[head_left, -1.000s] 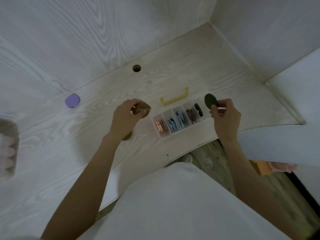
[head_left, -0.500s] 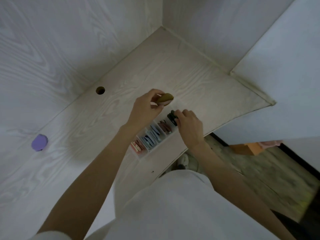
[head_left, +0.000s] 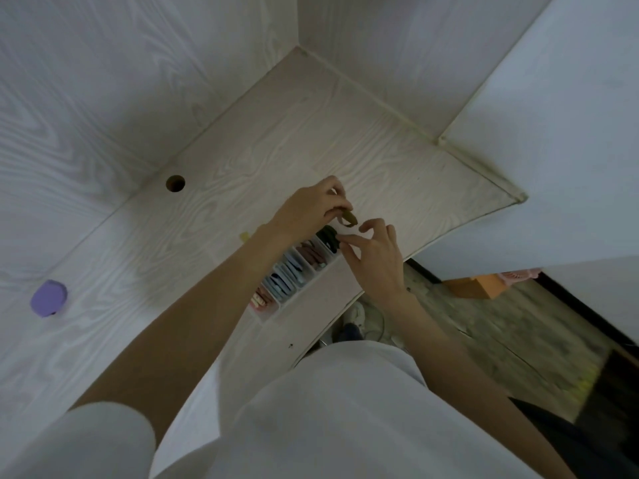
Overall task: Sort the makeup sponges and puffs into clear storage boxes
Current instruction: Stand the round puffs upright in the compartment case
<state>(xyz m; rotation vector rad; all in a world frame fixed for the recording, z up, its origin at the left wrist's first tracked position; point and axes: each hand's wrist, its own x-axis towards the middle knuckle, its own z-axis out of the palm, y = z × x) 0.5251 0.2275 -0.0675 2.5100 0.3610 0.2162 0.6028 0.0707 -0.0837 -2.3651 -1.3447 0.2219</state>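
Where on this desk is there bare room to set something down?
The widest bare patch lies between the purple puff, the round hole and the left hand. Another runs from the hands to the far corner. It is crowded at the clear divided box, where the right hand works.

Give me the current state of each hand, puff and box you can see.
left hand: pinching the olive puff above the box's far end
olive puff: held, not yet in the box
right hand: fingers on the dark puffs, holding nothing
dark puffs: standing in the end compartment
clear storage box: open, its compartments filled with puffs on edge
purple sponge: loose on the desk, unsorted
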